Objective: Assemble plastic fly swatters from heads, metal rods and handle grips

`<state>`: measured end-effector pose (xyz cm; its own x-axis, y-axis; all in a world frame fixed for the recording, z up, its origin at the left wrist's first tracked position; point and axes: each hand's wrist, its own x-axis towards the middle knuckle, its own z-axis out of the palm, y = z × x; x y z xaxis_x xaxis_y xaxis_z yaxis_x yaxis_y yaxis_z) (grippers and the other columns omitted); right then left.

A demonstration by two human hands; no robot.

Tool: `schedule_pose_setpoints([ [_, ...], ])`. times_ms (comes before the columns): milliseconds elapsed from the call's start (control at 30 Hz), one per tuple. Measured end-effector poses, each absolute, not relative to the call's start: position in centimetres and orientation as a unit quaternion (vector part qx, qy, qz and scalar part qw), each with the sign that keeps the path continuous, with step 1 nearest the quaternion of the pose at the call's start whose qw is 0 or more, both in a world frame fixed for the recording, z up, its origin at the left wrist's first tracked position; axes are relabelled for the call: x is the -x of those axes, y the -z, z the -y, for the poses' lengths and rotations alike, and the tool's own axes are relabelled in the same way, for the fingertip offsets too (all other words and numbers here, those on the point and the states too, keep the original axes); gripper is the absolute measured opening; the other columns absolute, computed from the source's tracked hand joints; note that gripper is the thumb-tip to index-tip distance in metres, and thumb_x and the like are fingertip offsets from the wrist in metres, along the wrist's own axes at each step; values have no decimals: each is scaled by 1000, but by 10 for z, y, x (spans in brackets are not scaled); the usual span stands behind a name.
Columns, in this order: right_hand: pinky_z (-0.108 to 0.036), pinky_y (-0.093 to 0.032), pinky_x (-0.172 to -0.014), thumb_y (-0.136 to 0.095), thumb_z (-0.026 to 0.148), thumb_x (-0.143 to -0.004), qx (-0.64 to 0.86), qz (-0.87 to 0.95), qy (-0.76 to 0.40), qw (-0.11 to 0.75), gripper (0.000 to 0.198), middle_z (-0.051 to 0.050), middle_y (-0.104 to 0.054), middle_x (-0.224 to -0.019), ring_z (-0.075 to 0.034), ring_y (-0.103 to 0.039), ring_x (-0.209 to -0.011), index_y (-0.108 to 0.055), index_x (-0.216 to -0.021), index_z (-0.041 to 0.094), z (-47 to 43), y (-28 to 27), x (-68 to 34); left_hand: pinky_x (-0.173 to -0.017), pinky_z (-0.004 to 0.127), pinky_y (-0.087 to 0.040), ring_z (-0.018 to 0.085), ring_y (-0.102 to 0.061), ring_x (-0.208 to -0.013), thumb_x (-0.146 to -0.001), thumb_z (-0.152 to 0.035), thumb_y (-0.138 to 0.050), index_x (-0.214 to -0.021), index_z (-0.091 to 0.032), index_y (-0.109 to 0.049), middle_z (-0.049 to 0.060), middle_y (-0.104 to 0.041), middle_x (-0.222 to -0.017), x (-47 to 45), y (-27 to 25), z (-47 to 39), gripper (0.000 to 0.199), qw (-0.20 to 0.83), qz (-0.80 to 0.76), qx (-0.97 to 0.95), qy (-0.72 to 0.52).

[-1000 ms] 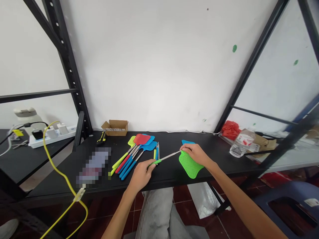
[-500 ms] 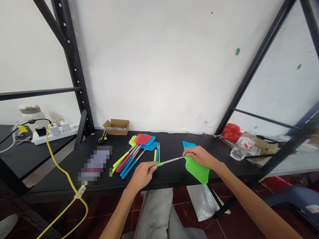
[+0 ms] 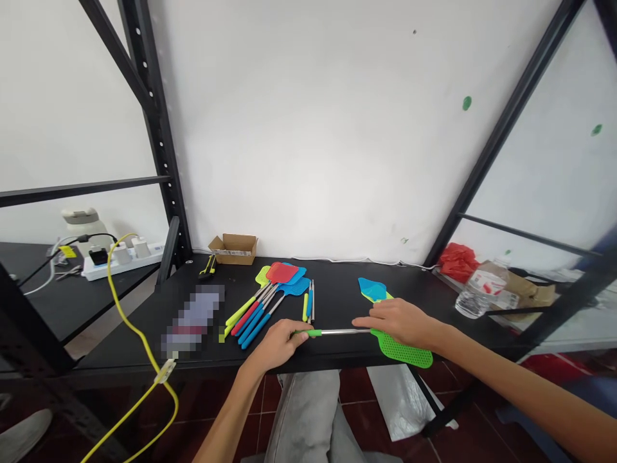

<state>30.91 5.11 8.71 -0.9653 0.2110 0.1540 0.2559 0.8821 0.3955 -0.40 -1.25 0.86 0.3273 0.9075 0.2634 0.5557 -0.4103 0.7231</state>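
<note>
The person's grey trousers [image 3: 311, 415] show below the front edge of the black table [image 3: 337, 302]. Just above that edge, the left hand [image 3: 279, 344] pinches the green handle of a green fly swatter [image 3: 405, 352] between thumb and fingers. Its metal shaft runs sideways to the right hand [image 3: 400, 321], which lies palm down over the neck, fingers stretched toward the left hand; its thumb is hidden, so I cannot tell whether it grips. The green mesh head shows beneath that hand.

Farther in, left of centre, swatters [image 3: 263, 312] lie heaped, with 1 red head on top. Beside them stand out loose handles [image 3: 305, 307], yellow and blue. A blue swatter head [image 3: 372, 289] lies beyond the right hand, overlapping something yellow. At the back, a cardboard box [image 3: 234, 249] sits near the white wall [image 3: 308, 128].
</note>
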Motion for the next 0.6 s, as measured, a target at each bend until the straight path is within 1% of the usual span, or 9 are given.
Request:
schedule_pose_setpoints([
  [100,-26,-36,-60,-38,8,-95,100,962,246,61,43,0,-56,-69,-14,-49,-64,-55,-130,27,-47,-90,-304,-65,25,-43,18,-56,-70,-90,-41,-44,-93,-20,-74,2,-66,-73,9,-11,13,37,316,-455,-767,-324],
  [167,-27,-35,-59,-37,9,-96,90,957,268,63,41,0,-55,-68,-14,-47,-62,-57,-127,26,-44,-90,-299,-59,23,-38,15,-49,-62,-91,-41,-43,-89,-17,-74,1,-59,-63,11,-13,13,39,350,-447,-760,-316],
  [233,-28,-34,-59,-37,8,-96,85,954,280,67,40,0,-54,-68,-14,-46,-61,-58,-125,25,-41,-89,-295,-57,23,-34,14,-44,-59,-91,-40,-42,-87,-16,-74,-1,-51,-59,11,-15,15,40,372,-441,-755,-312],
  [300,-28,-34,-59,-38,9,-96,83,954,281,71,37,0,-54,-67,-14,-45,-61,-59,-122,24,-38,-86,-294,-58,23,-33,13,-43,-60,-91,-40,-41,-86,-16,-74,-1,-49,-59,8,-18,17,41,382,-436,-755,-306],
  [400,-29,-35,-60,-38,9,-96,89,955,274,72,36,0,-54,-68,-14,-47,-62,-60,-121,22,-35,-81,-295,-57,23,-33,13,-43,-60,-92,-40,-40,-86,-16,-73,-1,-48,-60,1,-23,20,41,377,-435,-760,-302],
  [500,-30,-37,-62,-36,8,-95,109,956,261,81,37,-1,-56,-69,-15,-48,-63,-59,-121,21,-36,-79,-295,-55,23,-32,13,-43,-58,-93,-40,-39,-84,-17,-72,-1,-50,-60,-3,-29,22,41,345,-440,-771,-307],
  [567,-31,-40,-66,-37,10,-96,127,956,240,107,37,-2,-60,-72,-17,-52,-68,-59,-123,22,-40,-82,-293,-56,23,-33,13,-45,-59,-93,-40,-38,-82,-18,-71,-1,-54,-62,0,-33,23,41,306,-450,-778,-313],
  [600,-33,-42,-71,-39,13,-96,147,954,226,134,36,-4,-63,-79,-18,-54,-73,-57,-125,23,-43,-85,-292,-57,23,-34,14,-47,-59,-94,-40,-38,-83,-18,-70,-1,-56,-64,4,-35,22,40,283,-461,-778,-319],
])
